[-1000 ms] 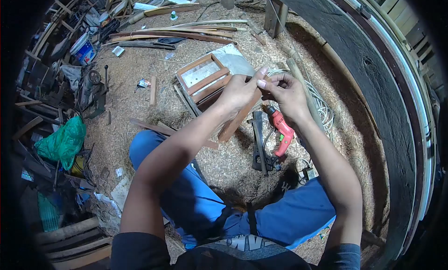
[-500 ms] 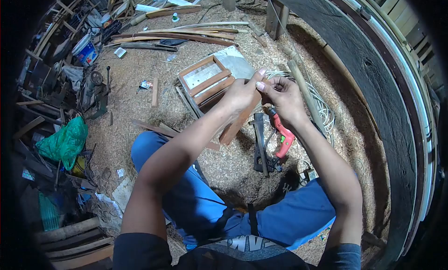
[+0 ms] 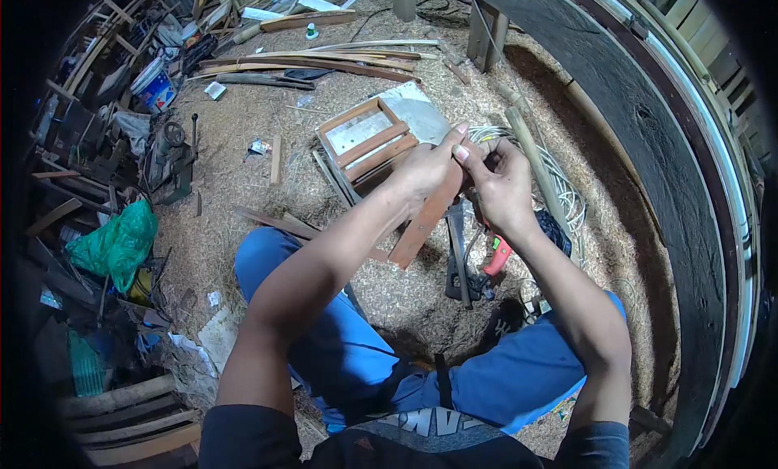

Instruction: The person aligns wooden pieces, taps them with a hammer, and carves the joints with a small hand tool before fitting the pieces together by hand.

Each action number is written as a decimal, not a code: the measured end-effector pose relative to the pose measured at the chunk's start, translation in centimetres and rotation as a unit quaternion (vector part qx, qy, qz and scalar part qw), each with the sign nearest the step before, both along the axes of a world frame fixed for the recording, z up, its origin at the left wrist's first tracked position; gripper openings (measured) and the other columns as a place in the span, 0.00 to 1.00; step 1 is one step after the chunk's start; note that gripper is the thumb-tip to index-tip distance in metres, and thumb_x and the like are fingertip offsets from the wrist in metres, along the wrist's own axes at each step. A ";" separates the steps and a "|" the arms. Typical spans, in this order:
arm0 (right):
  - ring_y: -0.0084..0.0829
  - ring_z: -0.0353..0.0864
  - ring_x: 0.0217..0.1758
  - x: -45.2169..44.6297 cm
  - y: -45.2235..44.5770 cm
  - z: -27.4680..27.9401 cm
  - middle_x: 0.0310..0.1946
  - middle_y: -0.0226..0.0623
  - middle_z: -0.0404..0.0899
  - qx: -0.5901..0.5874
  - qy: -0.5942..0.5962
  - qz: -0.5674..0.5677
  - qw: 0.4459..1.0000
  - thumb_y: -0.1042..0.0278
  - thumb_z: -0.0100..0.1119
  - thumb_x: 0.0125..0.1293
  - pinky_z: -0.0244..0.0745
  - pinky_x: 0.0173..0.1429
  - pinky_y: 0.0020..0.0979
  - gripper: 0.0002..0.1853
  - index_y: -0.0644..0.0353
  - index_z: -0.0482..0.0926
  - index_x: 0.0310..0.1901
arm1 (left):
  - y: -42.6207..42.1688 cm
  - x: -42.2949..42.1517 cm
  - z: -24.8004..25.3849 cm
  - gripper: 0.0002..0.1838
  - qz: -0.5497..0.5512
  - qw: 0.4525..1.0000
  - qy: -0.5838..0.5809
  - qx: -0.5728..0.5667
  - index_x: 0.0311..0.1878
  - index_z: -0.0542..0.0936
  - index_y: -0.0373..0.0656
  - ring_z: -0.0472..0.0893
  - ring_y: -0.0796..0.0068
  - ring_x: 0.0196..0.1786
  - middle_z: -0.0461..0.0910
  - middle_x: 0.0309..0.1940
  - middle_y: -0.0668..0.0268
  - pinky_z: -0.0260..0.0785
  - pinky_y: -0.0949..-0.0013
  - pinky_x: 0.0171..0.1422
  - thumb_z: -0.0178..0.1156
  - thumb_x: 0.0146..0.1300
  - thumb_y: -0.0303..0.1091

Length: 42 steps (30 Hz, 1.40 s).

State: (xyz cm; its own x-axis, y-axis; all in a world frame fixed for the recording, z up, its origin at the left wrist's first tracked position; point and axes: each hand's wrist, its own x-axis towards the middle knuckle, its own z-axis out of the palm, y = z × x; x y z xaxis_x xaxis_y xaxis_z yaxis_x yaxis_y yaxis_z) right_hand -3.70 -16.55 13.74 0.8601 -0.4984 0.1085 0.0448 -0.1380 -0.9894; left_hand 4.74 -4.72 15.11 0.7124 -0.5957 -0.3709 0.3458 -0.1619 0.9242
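My left hand (image 3: 428, 168) is closed round the upper part of a reddish-brown wooden piece (image 3: 423, 230), whose lower end slants down toward my knees. At its top, my right hand (image 3: 504, 181) pinches the same piece, the thumbs close together. Fingers hide most of the upper end. Behind my left hand lies a wooden frame (image 3: 356, 121) on a pale board (image 3: 417, 108). Beneath my right forearm a red drill (image 3: 498, 257) is partly covered, with a dark metal tool (image 3: 456, 254) beside it.
Coiled pale cable (image 3: 570, 195) and a round pole (image 3: 535, 163) lie at right, before a large dark beam (image 3: 648, 112). Long wooden strips (image 3: 324, 61) lie ahead. A green bag (image 3: 117, 246) and a vise-like metal tool (image 3: 174, 161) are at left.
The held wooden piece has turned to show its broad face, and its lower end has come nearer. My right hand has shifted slightly, covering more of the drill.
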 end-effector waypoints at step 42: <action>0.65 0.83 0.42 1.0 -0.7 -2.4 0.37 0.64 0.82 -0.313 0.013 -0.032 0.949 0.66 0.56 0.76 0.76 0.47 0.57 0.13 0.72 0.77 0.44 | -2.4 -0.3 -5.0 0.22 0.144 0.953 -0.250 -0.096 0.38 0.85 0.31 0.81 0.81 0.34 0.87 0.29 0.60 0.76 0.67 0.43 0.55 0.81 0.42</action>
